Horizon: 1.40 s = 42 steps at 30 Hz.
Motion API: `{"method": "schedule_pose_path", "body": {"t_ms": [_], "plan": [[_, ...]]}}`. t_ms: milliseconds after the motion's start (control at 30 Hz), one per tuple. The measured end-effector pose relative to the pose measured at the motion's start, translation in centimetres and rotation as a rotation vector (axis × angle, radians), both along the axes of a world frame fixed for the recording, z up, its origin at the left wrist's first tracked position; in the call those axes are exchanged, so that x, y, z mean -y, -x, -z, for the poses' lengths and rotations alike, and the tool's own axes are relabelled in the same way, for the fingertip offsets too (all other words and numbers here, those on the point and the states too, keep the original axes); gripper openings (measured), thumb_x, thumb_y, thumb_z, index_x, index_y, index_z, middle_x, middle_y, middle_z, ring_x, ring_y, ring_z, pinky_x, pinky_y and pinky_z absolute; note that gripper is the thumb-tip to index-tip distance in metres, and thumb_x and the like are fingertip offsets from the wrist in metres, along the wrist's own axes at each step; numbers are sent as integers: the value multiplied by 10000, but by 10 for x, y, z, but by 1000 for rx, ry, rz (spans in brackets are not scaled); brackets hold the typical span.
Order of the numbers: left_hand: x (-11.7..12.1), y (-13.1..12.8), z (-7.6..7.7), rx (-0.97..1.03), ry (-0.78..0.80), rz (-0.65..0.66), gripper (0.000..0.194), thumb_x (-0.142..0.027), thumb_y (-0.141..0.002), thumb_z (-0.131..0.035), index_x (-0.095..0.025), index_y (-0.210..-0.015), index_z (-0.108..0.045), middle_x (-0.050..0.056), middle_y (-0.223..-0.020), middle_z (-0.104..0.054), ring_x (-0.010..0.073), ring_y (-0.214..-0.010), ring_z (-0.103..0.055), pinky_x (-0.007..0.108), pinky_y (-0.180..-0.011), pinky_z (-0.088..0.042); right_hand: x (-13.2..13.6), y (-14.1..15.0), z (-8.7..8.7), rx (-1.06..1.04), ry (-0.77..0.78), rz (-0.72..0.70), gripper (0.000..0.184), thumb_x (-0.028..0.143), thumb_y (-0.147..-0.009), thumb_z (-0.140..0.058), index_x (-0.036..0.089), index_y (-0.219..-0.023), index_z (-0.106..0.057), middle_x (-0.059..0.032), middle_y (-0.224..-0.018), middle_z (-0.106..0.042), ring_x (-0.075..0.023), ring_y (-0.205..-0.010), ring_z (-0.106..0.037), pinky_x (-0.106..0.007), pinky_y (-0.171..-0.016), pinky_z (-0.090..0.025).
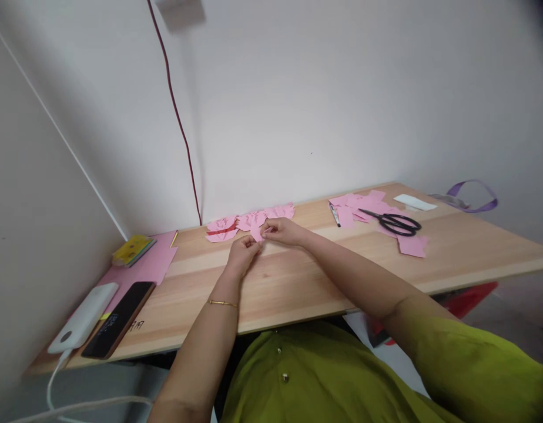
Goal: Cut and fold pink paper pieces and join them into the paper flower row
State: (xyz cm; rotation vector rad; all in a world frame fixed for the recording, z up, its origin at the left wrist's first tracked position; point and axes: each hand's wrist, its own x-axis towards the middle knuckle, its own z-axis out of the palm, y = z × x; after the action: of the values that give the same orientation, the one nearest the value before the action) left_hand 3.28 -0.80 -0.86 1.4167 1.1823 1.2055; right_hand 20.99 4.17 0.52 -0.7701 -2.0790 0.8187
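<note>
Paper [255, 231] in mid-frame, pink, fingertip-pinched by the left hand [242, 256] and right hand [282, 231]; probably super light, bendy, easily torn, so edges only imo.

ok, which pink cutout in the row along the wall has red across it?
The leftmost pink cutout: a red band crosses it; the cutouts to its right show no such band.
</note>
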Motion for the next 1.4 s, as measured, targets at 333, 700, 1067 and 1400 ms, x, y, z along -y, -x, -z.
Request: {"method": "schedule_pose_path", "body": {"t_ms": [333,700,1067,1400], "plan": [[0,0,-1,-25,-1,2,228,-307,-645,-730,-168,-554,-573,0,-526,-572,103,-497,-439,234,-500,-279,-1,4,6,-67,16,17,113,258,-750,-584,175,-793,-648,-16,-822,-669,-153,-783,-604,-263,-736,-451],[0,0,0,-91,-30,5,210,-266,-644,-704,-170,-540,-549,-16,-511,-538,88,-474,-402,231,-485,-254,5,5,0,-24,-19,92,98,245,-734,-561,166,-751,-618,-14,-793,-638,-148,-768,-581,-249,-698,-417],[2,-2,-2,31,62,29,181,-279,-621,-687,-159,-573,-561,-5,-537,-583,94,-508,-492,212,-518,-341,7,7,0,-32,-43,78,108,236,-738,-544,158,-778,-606,-7,-798,-627,-133,-762,-560,-236,-689,-400],[-4,0,4,170,109,54,213,-307,-615,-748,-135,-640,-626,17,-619,-623,95,-557,-535,230,-586,-413,6,5,-2,-21,-43,44,92,233,-751,-558,164,-796,-598,-9,-814,-628,-139,-787,-562,-242,-707,-401]]}}
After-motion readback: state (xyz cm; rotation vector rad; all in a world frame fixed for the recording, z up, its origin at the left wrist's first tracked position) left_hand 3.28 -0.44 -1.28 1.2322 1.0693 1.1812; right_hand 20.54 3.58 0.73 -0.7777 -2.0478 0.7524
